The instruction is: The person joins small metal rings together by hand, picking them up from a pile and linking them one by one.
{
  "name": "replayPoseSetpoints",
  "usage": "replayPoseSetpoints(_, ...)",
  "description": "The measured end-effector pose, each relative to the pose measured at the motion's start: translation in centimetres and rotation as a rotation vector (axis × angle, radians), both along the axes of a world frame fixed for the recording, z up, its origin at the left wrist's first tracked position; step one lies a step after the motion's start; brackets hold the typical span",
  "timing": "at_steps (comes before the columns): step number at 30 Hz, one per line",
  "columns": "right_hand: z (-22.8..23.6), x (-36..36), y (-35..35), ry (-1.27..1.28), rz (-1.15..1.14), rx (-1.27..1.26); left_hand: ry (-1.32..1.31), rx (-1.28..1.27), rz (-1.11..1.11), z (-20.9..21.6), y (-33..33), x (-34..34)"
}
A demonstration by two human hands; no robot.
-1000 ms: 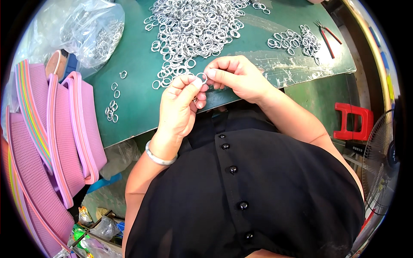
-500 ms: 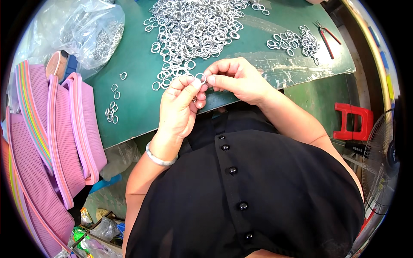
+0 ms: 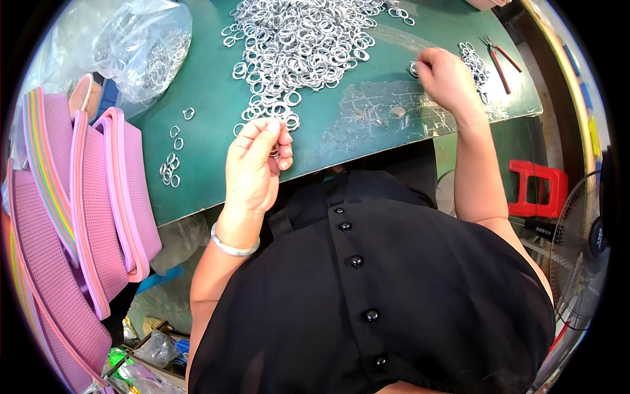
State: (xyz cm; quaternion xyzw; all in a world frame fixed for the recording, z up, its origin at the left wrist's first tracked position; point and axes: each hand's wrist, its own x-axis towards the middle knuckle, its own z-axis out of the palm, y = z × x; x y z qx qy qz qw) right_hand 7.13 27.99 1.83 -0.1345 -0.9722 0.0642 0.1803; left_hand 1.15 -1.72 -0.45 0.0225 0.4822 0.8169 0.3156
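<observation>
My left hand [image 3: 254, 164] is closed near the table's front edge, thumb pressed on the fingers. Part of a small silver metal ring [image 3: 274, 152] shows inside its curled fingers. Just beyond it spreads a large heap of silver metal rings [image 3: 302, 46], with loose ones trailing toward that hand. Over at the right, my right hand [image 3: 447, 80] is bent down, fingers curled, above a smaller group of rings. Its fingertips and anything between them are hidden. One ring [image 3: 413, 69] peeks out left of this hand, and more rings [image 3: 474, 65] lie to its right.
Red-handled pliers [image 3: 500, 64] lie at the green table's [image 3: 210, 157] right end. A few loose rings [image 3: 170, 164] are at left, below a clear bag [image 3: 144, 59] of rings. Pink baskets [image 3: 98, 203] crowd the left side. A red stool [image 3: 538, 189] and a fan [image 3: 577, 243] stand right.
My hands have come apart. The right one has swung right and away from me, over the smaller ring group; the left has drawn slightly left and nearer, still closed.
</observation>
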Motion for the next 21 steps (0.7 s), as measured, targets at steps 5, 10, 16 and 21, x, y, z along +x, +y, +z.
replayPoseSetpoints(5,-0.4,-0.3,-0.3,0.096,-0.017,0.145,0.010,0.010,0.012,-0.1,-0.3,-0.5)
replayPoseSetpoints(10,-0.4,-2.9,-8.1,-0.035,0.549,-0.212,0.004,0.002,0.004,-0.2,-0.5,-0.6)
replayPoseSetpoints(16,-1.7,-5.3,-12.6,-0.096,0.571,-0.077,-0.007,0.007,-0.025,-0.1,-0.6,-0.6)
replayPoseSetpoints(21,-1.9,-5.2,-12.4,-0.053,0.617,-0.002,-0.023,0.024,-0.011,0.1,-0.5,-0.5)
